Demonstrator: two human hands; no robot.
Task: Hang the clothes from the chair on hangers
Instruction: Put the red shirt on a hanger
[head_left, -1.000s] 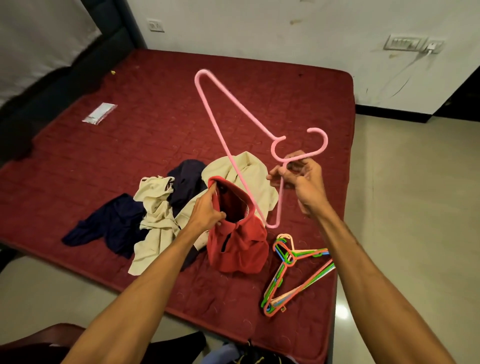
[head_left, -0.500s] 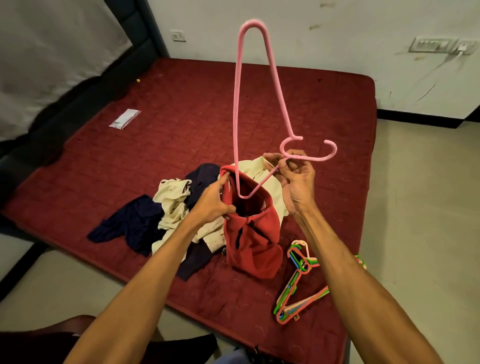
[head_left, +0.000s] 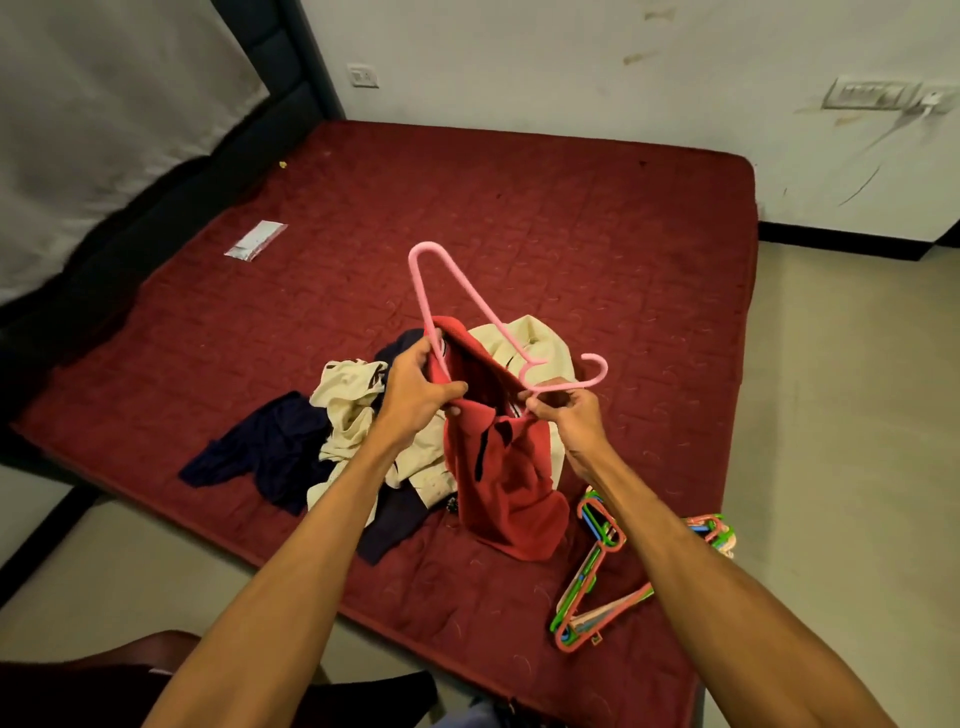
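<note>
Broadly, the bed lies open across its far half, with only a small packet near its left side by the dark headboard. Its near edge runs just below the clothes, and bare floor spreads to the right. A navy garment and a cream garment lie heaped left of the hands, and a stack of coloured hangers rests by the near right edge. The left hand holds up the red shirt by its collar, fingers curled round the cloth, the shirt's lower part resting on the bed. The right hand pinches the pink hanger just below its hook. Half a second ago the hanger stood upright; it has since tipped down and away, its left arm deeper in the neck opening.
</note>
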